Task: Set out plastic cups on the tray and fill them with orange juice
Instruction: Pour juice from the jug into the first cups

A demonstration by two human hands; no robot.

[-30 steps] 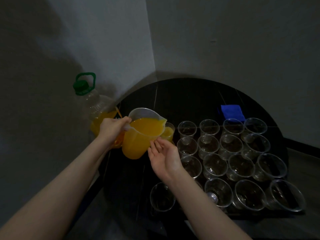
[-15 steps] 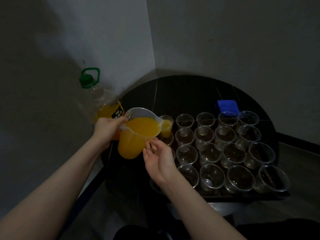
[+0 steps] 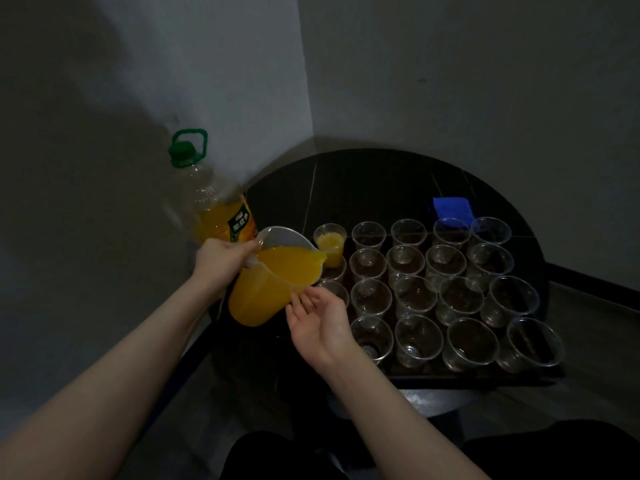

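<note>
The room is dim, so the dark tray (image 3: 450,374) barely separates from the black round bench (image 3: 363,188) beneath it, and only the tray's near edge reads clearly. The left-hand column of cups is partly hidden behind the jug (image 3: 273,282) and the right hand (image 3: 320,315); how many cups stand there cannot be counted with certainty. The jug's handle is covered by the left hand (image 3: 221,259), whose fingers are curled round it, gripping it. The jug is clear plastic, well filled with orange juice, and tilted with its spout toward the filled cup (image 3: 330,245) at the far left corner of the tray; whether juice is running from the spout cannot be made out. That cup holds juice to about halfway. The empty cups (image 3: 457,296) fill the remaining rows, clear and upright, rims close together. The right hand lies palm up with fingers relaxed, its fingertips touching the jug's lower side. Behind the left hand stands a large bottle (image 3: 211,202) with a green cap and carry loop, orange juice in its lower part. A blue cloth (image 3: 452,207) lies beyond the far row.
</note>
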